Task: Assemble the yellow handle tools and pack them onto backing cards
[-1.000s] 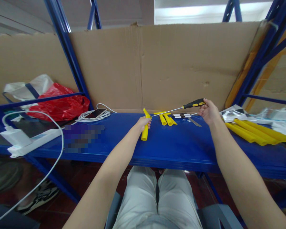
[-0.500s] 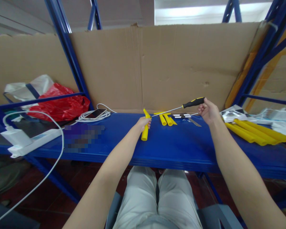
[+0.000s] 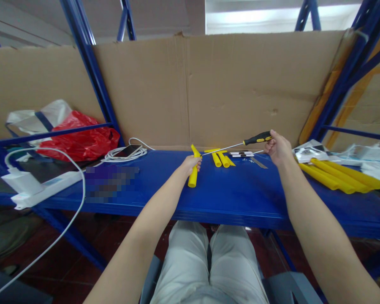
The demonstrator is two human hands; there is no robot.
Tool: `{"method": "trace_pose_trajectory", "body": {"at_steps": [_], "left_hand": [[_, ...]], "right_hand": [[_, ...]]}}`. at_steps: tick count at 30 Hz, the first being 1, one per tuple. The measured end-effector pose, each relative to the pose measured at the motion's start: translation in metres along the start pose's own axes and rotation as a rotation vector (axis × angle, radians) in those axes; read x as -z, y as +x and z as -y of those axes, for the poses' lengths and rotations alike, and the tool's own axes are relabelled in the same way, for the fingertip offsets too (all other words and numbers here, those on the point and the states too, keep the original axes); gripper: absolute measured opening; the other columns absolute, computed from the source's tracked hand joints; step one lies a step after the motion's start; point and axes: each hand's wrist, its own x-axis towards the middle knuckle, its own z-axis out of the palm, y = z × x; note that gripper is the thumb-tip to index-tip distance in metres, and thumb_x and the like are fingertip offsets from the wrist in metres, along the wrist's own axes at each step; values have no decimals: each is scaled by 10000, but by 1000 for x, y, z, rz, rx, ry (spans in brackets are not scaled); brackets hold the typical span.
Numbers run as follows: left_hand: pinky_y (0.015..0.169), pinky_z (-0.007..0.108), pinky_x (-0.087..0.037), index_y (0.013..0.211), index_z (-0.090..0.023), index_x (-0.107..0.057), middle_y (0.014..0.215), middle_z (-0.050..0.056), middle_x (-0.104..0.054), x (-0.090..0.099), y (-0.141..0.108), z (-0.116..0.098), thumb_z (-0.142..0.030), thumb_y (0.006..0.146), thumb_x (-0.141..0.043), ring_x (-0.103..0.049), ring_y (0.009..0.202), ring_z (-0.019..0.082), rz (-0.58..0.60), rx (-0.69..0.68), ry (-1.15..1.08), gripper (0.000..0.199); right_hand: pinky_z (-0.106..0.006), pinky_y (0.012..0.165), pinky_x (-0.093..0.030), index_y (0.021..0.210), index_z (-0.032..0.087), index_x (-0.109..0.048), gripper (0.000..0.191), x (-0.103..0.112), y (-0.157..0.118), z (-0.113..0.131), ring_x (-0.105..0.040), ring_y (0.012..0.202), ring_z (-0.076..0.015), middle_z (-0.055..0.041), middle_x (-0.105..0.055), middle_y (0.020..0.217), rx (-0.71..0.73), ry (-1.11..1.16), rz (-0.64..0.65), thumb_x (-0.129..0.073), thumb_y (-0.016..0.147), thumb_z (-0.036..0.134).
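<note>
My left hand (image 3: 192, 164) is closed around a yellow tube-shaped piece (image 3: 193, 179) with a flared top, held upright above the blue tabletop. Pinched by the end of its black and yellow handle, a long screwdriver (image 3: 257, 138) is in my right hand (image 3: 277, 147). Its thin metal shaft slants down to the left, and the tip meets the yellow piece beside my left fingers; exactly what it touches there is hidden. Behind the shaft lie several more yellow pieces (image 3: 221, 159). Small bits of metal (image 3: 247, 160) and a flat metal strip (image 3: 259, 163) rest to their right.
Long yellow tubes (image 3: 343, 177) lie at the right beside plastic packaging (image 3: 313, 151). On the left are a white power strip (image 3: 50, 188), a coiled white cable (image 3: 126, 155), a phone (image 3: 128, 150) and a red plastic bag (image 3: 82, 135). Cardboard (image 3: 224, 88) stands along the back.
The screwdriver handle has turned slightly and shifted a little to the right with my right hand. My left hand and the yellow piece are almost unmoved.
</note>
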Motion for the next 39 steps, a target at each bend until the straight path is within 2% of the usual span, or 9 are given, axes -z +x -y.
{"method": "trace_pose_trajectory", "body": {"at_steps": [7,12,17,23,30,39], "left_hand": [[391,175,-275,713,-181,-438,427,-99,-375,1,0,0,-4,808,-492,-326,309,40,-4,0,-5,208],[395,167,-274,717,-178,-450,432,-101,-381,1,2,0,-10,791,-535,-320,312,32,-11,5,-12,203],[400,173,-280,733,-180,-450,433,-99,-386,2,3,1,-7,794,-520,-332,314,40,-23,9,-9,196],[391,165,-270,720,-180,-443,428,-98,-378,2,4,1,-10,798,-509,-331,313,37,-12,2,-6,198],[385,167,-271,721,-181,-449,436,-100,-382,2,6,2,-15,778,-540,-324,308,37,-9,6,-8,197],[386,169,-280,754,-175,-465,422,-99,-380,2,5,2,-12,798,-509,-338,309,44,-7,-2,-3,175]], "right_hand": [[-174,295,-274,613,219,-398,483,2,0,-2,-305,305,-49,111,-286,368,17,-29,-8,-795,635,492],[-184,323,-321,587,213,-354,504,0,0,0,-351,339,-60,86,-319,400,14,1,38,-737,699,522],[-179,358,-360,603,205,-396,429,-5,-4,3,-391,384,-64,64,-373,445,5,39,87,-691,774,466],[-170,306,-272,586,207,-374,481,-3,-4,2,-332,350,-50,79,-355,430,77,14,47,-765,691,467],[-175,291,-273,595,209,-381,487,0,-2,0,-371,334,-50,73,-446,447,69,-18,35,-778,662,484],[-180,282,-259,591,216,-428,434,1,0,-1,-357,307,-64,83,-375,367,32,-29,-10,-773,673,465]]}}
